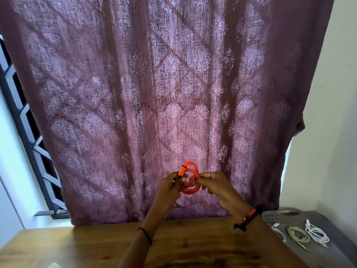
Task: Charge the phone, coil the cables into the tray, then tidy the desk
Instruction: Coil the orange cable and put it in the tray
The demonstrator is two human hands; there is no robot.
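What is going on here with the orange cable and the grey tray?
A person holds an orange cable wound in loops, gripping it with the left hand and the right hand above the wooden desk, before a purple curtain. Three coiled pale cables already lie in the grey tray at the right. The orange one is not yet in it.

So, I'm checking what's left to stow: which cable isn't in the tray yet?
The orange cable, coiled and gripped by left hand and right hand above the desk. The beige cable and two white cables lie in the grey tray.
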